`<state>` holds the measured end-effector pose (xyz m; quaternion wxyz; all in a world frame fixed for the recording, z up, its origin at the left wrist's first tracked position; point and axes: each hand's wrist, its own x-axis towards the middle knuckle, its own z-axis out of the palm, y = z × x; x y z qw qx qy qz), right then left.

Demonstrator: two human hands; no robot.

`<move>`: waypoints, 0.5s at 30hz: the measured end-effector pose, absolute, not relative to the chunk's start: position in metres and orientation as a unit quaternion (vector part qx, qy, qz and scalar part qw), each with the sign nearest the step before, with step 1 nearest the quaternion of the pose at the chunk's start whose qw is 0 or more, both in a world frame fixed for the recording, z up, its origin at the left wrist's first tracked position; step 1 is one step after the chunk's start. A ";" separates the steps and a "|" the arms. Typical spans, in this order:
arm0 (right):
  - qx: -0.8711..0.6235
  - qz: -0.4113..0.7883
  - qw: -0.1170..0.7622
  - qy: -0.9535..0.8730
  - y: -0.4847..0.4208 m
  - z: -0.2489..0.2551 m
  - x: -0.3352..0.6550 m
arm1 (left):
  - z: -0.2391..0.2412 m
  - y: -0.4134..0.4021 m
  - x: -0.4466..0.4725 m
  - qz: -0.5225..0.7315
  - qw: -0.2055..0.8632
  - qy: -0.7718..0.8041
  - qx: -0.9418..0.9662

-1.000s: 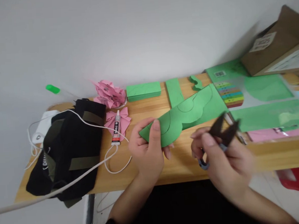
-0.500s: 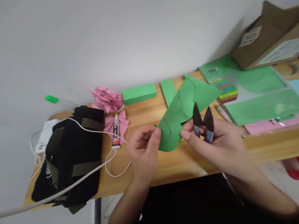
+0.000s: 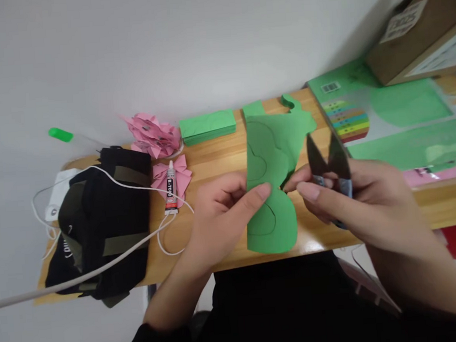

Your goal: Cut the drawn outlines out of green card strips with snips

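My left hand [image 3: 231, 212] pinches a sheet of green paper [image 3: 268, 158] near its middle, thumb on the front face. Curved dark outlines run over the paper, and its right edge is cut in a wavy line. In my right hand [image 3: 366, 203] is a pair of scissors [image 3: 331, 158] with dark blades spread apart and pointing up. My right fingertips are close to the notch in the paper's right edge; whether they touch it is unclear. The scissor handles are mostly hidden by my fingers.
Behind lie a stack of green paper [image 3: 207, 126] and a curled green scrap [image 3: 291, 103]. To the left are a pink folded-paper ball [image 3: 153, 135], a glue tube [image 3: 170, 189], a black bag [image 3: 107, 226] and white cables. At right are packaged paper [image 3: 400, 122] and a cardboard box [image 3: 413, 33].
The green paper has turned more upright, and my left hand has shifted its grip further up along it. My right hand has moved right with the scissors. The camera view has shifted slightly.
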<state>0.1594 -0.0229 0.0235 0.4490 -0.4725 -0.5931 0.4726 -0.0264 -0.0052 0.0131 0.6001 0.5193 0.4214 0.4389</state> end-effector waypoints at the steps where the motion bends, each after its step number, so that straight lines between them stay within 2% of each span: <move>1: -0.472 0.471 0.465 -0.582 -0.025 0.021 0.159 | 0.014 -0.006 -0.026 0.435 0.602 0.424 0.519; 8: -0.445 0.485 0.473 -0.585 -0.027 0.019 0.158 | 0.023 -0.006 -0.023 0.414 0.586 0.431 0.548; 15: -0.470 0.522 0.465 -0.539 -0.027 0.017 0.158 | 0.021 -0.011 -0.025 0.406 0.480 0.447 0.637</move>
